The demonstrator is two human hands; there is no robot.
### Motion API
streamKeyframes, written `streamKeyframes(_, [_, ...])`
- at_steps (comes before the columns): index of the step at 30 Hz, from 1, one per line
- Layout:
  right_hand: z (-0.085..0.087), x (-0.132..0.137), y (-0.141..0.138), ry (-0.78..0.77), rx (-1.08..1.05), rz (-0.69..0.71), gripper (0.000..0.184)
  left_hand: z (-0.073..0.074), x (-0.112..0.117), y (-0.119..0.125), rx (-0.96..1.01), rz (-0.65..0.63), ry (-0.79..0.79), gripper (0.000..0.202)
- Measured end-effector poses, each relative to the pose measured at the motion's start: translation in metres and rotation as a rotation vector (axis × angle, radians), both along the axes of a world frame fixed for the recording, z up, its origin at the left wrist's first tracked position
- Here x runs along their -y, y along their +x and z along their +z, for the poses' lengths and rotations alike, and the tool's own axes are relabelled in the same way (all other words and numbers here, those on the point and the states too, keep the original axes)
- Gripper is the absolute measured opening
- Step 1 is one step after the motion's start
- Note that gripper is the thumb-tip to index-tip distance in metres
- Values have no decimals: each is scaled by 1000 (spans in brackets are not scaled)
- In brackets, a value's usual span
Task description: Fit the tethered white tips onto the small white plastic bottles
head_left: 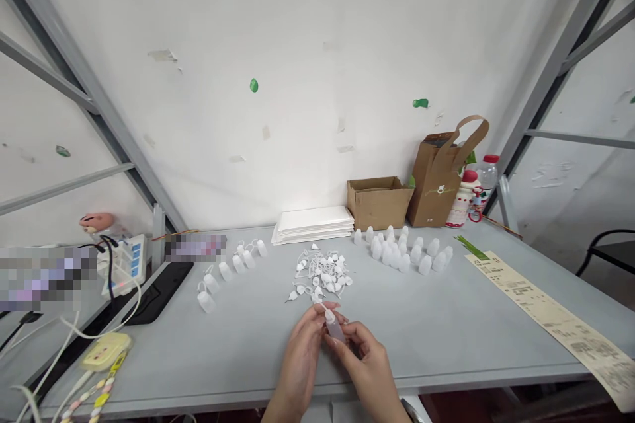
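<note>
Near the table's front edge, my right hand (364, 350) is closed around a small translucent plastic dropper bottle (335, 329), tilted with its top away from me. My left hand (303, 336) is pinched at the bottle's neck, where a white cap piece (325, 308) shows between the fingers; the fingertips partly hide it. Just beyond my hands lies a loose pile of white caps with thin straps (325, 271). To the right, several uncapped bottles (391, 254) stand in a group. On the left, several bottles with strapped caps (225, 271) stand in a slanting row.
Against the wall are a stack of white sheets (313, 225), a cardboard box (380, 203) and a brown paper bag (434, 188). A long printed paper strip (550, 320) lies at right. A black phone-like slab (159, 294), power strip (131, 264) and cables lie at left.
</note>
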State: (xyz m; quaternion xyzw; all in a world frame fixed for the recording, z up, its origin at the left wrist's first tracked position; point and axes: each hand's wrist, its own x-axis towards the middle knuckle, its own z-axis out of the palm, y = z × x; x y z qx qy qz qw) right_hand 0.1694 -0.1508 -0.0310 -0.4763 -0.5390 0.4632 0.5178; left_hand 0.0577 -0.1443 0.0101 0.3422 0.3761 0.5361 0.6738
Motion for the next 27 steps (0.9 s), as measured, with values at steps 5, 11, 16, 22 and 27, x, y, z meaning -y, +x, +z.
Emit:
streamKeyframes(5, [1, -1, -1, -25, -58, 0, 26, 6, -1, 3, -1, -18, 24, 15])
streamKeyframes(11, [2, -1, 0, -55, -113, 29, 27, 10, -3, 2, 50, -74, 6, 11])
streamKeyframes(16, [7, -1, 2, -77, -199, 91, 28, 8, -4, -1, 124, -166, -4, 13])
streamKeyframes(22, [15, -3, 5, -133, -314, 198, 32, 6, -6, -3, 200, -230, -57, 14])
streamKeyframes(27, [14, -5, 7, -150, -395, 260, 29, 5, -7, -4, 211, -262, -61, 14])
